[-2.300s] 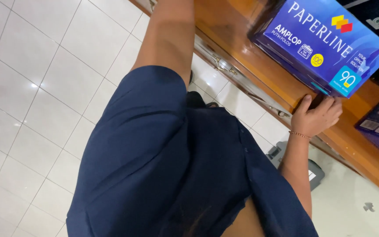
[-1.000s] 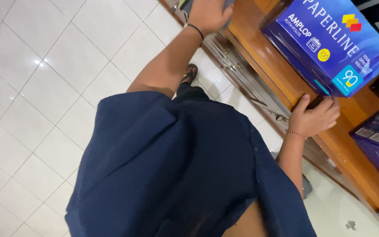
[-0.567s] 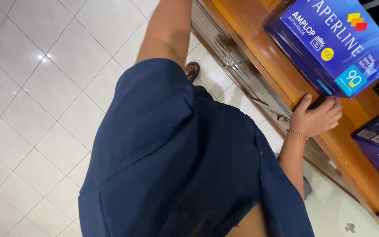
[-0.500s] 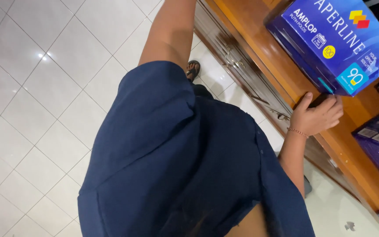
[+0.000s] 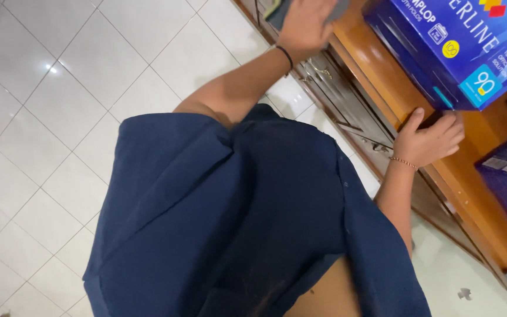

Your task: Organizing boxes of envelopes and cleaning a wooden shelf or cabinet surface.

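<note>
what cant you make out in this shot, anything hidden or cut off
- Head view: what the left hand presses on is a grey thing, cut by the top edge and motion-blurred; its kind is unclear.
- The right hand lies on the wooden counter by the blue box; its fingers cover a dark thing beneath.
- The person's dark blue shirt hides the floor below.
- The box runs off the top edge.

Even indoor light falls from above, bright on the white tiled floor (image 5: pixel 60 88), where one small glare spot shines well left of the wooden counter (image 5: pixel 382 70). The counter's varnished top shows soft gloss beside the blue box (image 5: pixel 459 47). The left hand (image 5: pixel 306 23) at the counter's far end is motion-blurred. The dark blue shirt (image 5: pixel 236 223) reads nearly black, its folds barely visible. The whole view is tilted.
</note>
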